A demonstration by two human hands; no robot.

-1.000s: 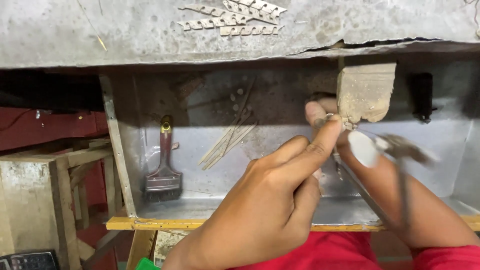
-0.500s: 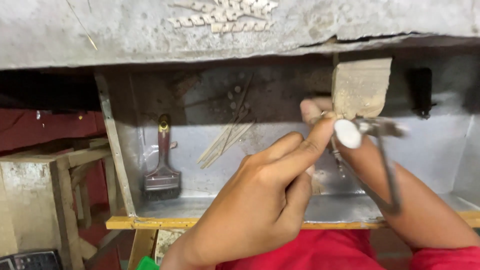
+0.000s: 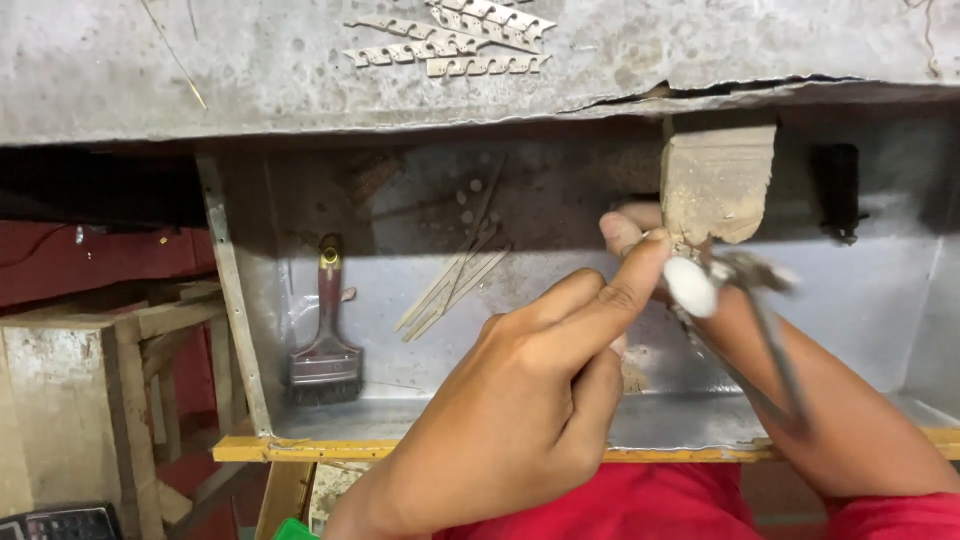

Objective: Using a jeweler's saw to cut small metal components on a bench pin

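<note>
Here the left hand (image 3: 520, 400) is reaching up with its forefinger and thumb pinched around a tiny workpiece (image 3: 682, 245), too small to identify, pressed against the worn wooden bench peg (image 3: 718, 185) that is jutting from under the grey workbench top (image 3: 250, 70). The right hand (image 3: 700, 300), just below the peg, is gripping a slim metal tool with a white rounded handle (image 3: 690, 287), motion-blurred. Bracing the piece firmly on the peg and keeping strokes short looks wise. Left of the peg, a dusty flat brush (image 3: 325, 350) and thin pale sticks (image 3: 455, 285) are lying in the dull sheet-metal tray (image 3: 420, 410); notched metal strips (image 3: 450, 40) are resting above.
</note>
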